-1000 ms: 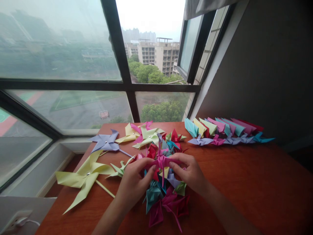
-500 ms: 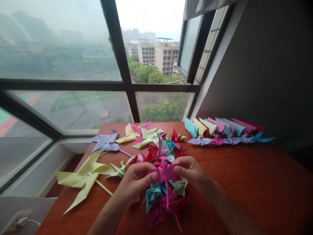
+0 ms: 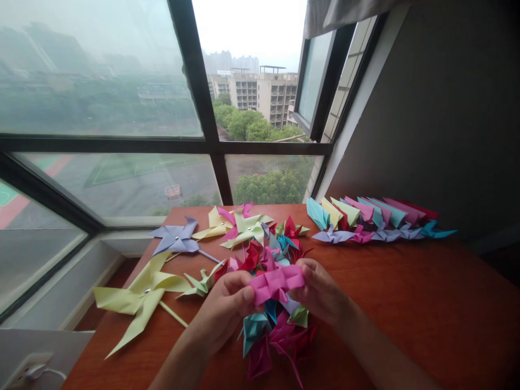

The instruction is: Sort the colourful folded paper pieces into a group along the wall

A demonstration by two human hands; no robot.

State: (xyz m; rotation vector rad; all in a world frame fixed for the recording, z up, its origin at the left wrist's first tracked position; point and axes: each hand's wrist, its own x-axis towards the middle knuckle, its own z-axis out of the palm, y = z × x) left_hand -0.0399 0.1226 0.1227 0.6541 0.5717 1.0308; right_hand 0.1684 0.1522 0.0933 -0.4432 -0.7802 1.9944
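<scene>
A pink origami crane is held up between my two hands, its wings stretched sideways. My left hand pinches one wing between thumb and fingers. The other wing is in the pinch of my right hand. Beneath and behind the held piece lies a pile of folded paper cranes, among them a teal one, a magenta one and a red one. Just left of the pile is a pale green crane.
A large yellow pinwheel and a purple pinwheel lie on the left of the wooden table. More pinwheels, including a pale green one, sit at the back. A row of colourful folded pieces stands back right, near the window.
The pink crane has been tilted between my hands, so its broad wing side now shows and its long thin point is out of sight. Both hands keep their pinch.
</scene>
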